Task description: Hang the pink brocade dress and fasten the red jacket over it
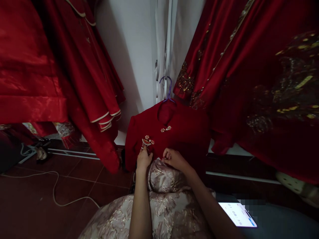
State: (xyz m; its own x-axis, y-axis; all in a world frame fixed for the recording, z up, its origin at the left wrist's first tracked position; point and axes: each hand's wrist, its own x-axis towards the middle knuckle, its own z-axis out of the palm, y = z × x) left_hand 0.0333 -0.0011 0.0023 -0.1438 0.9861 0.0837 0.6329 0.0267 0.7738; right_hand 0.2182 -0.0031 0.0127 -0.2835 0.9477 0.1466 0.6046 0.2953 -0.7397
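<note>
A small red jacket [184, 132] on a purple hanger [167, 89] rests against the white wall, low in the middle. It has a pearl knot button [165, 129] near the collar and a beaded red-and-gold ornament [147, 142] lower left. My left hand [144, 160] is closed in a pinch on the jacket's front just under that ornament. My right hand [173, 158] is closed too, pinching the jacket's fabric a little to the right. Both forearms reach over my lap, which is covered by pale floral brocade fabric [164, 212].
Long red satin gowns hang at left [50, 66] and a gold-embroidered red gown at right [261, 83]. A white cable [53, 192] trails over the dark red floor tiles. A lit phone [238, 214] lies at lower right. Shoes [42, 153] sit at far left.
</note>
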